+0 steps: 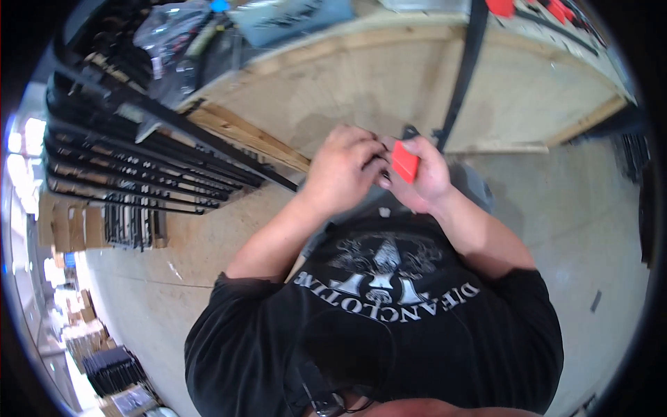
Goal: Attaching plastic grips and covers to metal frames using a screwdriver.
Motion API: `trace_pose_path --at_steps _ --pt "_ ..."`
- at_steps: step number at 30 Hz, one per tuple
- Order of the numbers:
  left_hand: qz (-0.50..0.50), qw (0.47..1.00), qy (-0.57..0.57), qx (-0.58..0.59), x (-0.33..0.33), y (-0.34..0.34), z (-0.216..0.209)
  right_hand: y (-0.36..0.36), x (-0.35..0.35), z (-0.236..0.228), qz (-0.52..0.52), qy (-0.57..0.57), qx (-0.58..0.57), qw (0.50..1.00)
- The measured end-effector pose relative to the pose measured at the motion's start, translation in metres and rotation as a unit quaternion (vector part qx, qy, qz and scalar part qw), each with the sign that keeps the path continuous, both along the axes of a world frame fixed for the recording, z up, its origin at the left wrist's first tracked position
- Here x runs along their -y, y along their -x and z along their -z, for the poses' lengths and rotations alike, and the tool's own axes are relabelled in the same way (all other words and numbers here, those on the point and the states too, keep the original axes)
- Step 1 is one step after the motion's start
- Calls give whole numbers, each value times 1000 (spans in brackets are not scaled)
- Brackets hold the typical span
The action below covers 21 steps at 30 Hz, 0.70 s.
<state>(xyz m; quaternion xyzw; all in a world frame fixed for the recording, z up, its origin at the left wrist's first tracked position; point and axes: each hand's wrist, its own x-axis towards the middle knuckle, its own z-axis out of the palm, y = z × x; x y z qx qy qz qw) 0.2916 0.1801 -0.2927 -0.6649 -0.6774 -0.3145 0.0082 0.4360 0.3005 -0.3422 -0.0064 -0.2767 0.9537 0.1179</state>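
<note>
In front of my chest, both hands are close together and near each other's fingertips. My right hand (pixel 431 175) is closed around a flat red piece (pixel 404 162), with a dark tip (pixel 410 131) showing beyond the thumb; it looks like the handle of a tool, but its kind cannot be made out. My left hand (pixel 344 167) is closed, its fingers curled toward the right hand. Something small and dark shows between the fingers, too hidden to name. Just past my right hand stands a black metal bar (pixel 464 83), running up to the bench.
Ahead is a wooden workbench (pixel 354 76) with a plywood side. On it lie a clear plastic bag (pixel 170 35), a light blue box (pixel 292 21) and red pieces (pixel 556 10). Stacked black metal frames (pixel 139 160) stand at left, cardboard boxes (pixel 69 222) beyond them.
</note>
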Motion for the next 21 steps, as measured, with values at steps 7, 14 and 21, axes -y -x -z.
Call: trace_pose_path --at_steps 7,14,21 --pt "93 991 -31 -90 29 25 -18 16 17 -9 -62 -4 31 998" --pt "-58 998 22 -28 88 66 -59 36 22 -36 -27 -317 318 893" --pt "-205 808 -313 455 154 122 -92 94 42 -101 -109 -482 236 837"
